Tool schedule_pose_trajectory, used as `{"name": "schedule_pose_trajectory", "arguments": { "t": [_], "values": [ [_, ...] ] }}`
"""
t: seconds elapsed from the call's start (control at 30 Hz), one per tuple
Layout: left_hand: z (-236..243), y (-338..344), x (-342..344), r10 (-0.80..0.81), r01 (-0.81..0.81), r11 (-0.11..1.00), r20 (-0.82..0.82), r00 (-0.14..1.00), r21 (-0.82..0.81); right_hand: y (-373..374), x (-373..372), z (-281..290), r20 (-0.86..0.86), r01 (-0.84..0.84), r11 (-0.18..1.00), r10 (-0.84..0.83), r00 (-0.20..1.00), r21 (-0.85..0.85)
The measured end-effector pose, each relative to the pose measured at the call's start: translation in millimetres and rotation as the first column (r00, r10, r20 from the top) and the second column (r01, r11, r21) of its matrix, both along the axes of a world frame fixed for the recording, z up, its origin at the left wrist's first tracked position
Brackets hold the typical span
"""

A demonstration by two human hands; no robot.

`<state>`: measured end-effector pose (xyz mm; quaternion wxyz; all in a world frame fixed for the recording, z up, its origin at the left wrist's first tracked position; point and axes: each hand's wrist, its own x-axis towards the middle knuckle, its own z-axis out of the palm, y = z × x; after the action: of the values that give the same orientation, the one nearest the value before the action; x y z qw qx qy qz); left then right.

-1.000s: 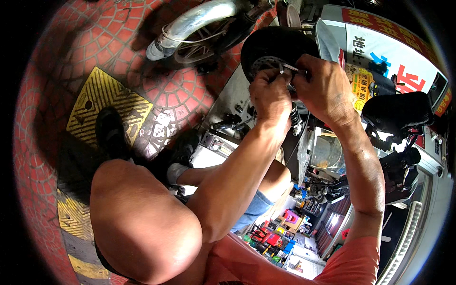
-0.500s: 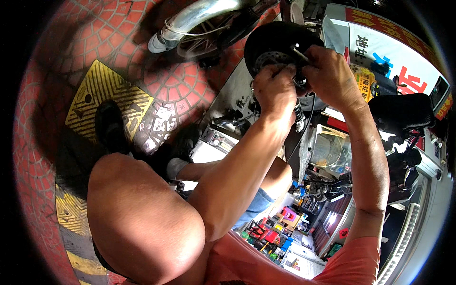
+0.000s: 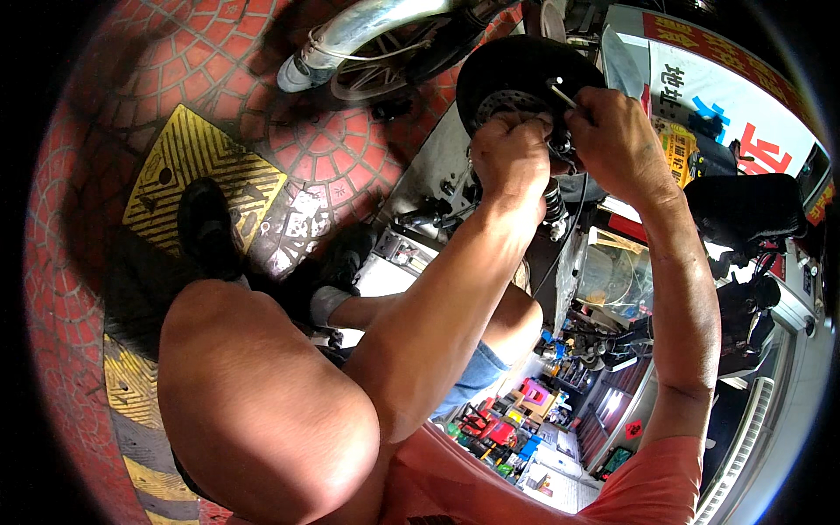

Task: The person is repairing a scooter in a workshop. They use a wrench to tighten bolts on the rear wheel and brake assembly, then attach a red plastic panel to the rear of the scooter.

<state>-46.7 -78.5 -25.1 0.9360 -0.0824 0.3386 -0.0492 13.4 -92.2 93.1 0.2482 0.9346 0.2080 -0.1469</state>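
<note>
A small black wheel (image 3: 512, 66) with a drilled brake disc (image 3: 496, 102) is in front of me at the top. My left hand (image 3: 512, 157) is closed against the hub beside the disc. Its fingertips press together there, and whatever they hold is hidden. Right of it, my right hand (image 3: 617, 140) is closed round a thin metal rod (image 3: 564, 94), whose pale tip points up and left across the tyre. The rod's other end is inside the fist. Below the hands are a coil spring shock absorber (image 3: 553, 201) and a black cable (image 3: 573, 223).
A silver mudguard (image 3: 354, 39) over another wheel stands at the far left. A yellow-and-black metal plate (image 3: 206, 171) lies on red paving (image 3: 337, 162) near my foot. At right are a white sign board (image 3: 713, 92) and a black seat (image 3: 744, 203). Cluttered shelves show lower right.
Both hands stay at the hub, with only a slight shift of the fingers. The whole view has moved a little; the rod is still in my right hand.
</note>
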Motion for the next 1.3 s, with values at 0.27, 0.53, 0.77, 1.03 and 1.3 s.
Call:
{"name": "schedule_pose_trajectory", "arguments": {
  "t": [0.27, 0.53, 0.77, 1.03, 1.3],
  "values": [
    [-17, 10, 6, -0.277, 0.266, 0.959, 0.119, 0.954, 0.095, -2, 1, 0, -0.003, -0.008, 0.999, 0.008, 1.000, -0.039],
    [-24, 35, 7, -0.455, 0.434, 0.891, 0.235, 0.859, 0.137, -3, 3, -1, -0.009, 0.010, 0.998, -0.010, 1.000, -0.056],
    [-32, 26, 20, -0.502, 0.387, 0.837, 0.261, 0.824, 0.387, -9, 5, -3, -0.002, 0.017, 0.997, -0.018, 1.000, -0.070],
    [-64, -14, 36, -0.475, 0.257, 0.740, 0.212, 0.854, 0.621, -2, 7, -6, 0.018, -0.019, 0.996, 0.020, 1.000, -0.091],
    [-12, 25, 15, -0.419, 0.422, 0.907, 0.102, 0.902, -0.001, 0, 5, 3, -0.043, -0.002, 1.000, 0.003, 0.999, 0.019]
  ]
}}
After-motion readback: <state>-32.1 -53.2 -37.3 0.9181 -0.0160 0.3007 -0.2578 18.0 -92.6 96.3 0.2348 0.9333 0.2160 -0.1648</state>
